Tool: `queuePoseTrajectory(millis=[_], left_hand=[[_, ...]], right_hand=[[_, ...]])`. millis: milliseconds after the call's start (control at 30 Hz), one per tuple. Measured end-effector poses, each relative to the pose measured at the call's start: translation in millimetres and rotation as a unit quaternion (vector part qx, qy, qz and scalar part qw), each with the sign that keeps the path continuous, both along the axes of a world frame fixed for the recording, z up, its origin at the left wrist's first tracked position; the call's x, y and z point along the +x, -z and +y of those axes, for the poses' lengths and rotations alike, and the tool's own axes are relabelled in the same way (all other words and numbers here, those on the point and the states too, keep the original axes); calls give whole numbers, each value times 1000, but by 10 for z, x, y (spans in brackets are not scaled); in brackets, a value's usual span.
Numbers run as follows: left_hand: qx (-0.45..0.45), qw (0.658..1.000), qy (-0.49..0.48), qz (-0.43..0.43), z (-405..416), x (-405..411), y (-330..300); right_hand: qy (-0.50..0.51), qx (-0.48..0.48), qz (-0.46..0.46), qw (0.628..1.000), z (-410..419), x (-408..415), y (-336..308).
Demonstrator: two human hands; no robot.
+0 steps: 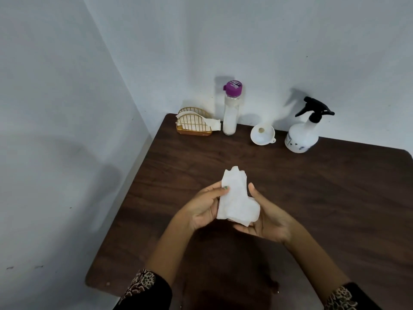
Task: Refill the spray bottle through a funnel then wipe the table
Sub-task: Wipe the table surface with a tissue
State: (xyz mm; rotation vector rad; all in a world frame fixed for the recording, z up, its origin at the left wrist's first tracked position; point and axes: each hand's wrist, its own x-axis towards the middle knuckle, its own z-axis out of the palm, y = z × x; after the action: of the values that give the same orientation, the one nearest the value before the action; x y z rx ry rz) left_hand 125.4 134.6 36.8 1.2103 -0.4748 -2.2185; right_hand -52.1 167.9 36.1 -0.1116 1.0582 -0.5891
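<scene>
1. The left hand [205, 209] and the right hand [268, 220] meet above the middle of the dark wood counter [335, 198], both holding one crumpled white tissue [235, 200]
2. The left fingers [223, 190] are curled narrow, pinching the tissue's left edge; the right hand cups it from below with the thumb pressed against its right side
3. The tissue stands roughly upright between the hands, its ragged top pointing to 12 o'clock
4. At 1 o'clock from the hands, by the wall, stands the white spray bottle [301, 135] with its black trigger head on
5. Just beside it, toward 9 o'clock, the white funnel [262, 135] lies tipped on the counter
6. At 12 o'clock a tall clear bottle [231, 113] with a purple cap stands upright
7. Touching or nearly touching its left side sits a gold wire napkin holder [193, 124] with white tissues in it
8. Dark patterned sleeves [143, 285] cover both forearms at 6 o'clock
</scene>
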Motion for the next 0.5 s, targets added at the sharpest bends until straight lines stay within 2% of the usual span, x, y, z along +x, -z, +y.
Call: queuePoseTrajectory(millis=[100, 200, 300, 400, 500], left_hand=[[-14, 1000, 9, -15, 72, -27, 24], [-51, 996, 13, -74, 111, -39, 9], [-118, 987, 15, -111, 113, -62, -78], [-182, 979, 20, -92, 104, -67, -229], [-164, 985, 9, -58, 97, -97, -246]], right_hand=[[47, -33, -18, 998, 47, 8, 24], [84, -67, 38, 993, 53, -31, 69], [99, -160, 60, 980, 45, -125, 33], [56, -285, 117, 950, 62, -227, -104], [-10, -378, 201, 904, 90, -281, -175]])
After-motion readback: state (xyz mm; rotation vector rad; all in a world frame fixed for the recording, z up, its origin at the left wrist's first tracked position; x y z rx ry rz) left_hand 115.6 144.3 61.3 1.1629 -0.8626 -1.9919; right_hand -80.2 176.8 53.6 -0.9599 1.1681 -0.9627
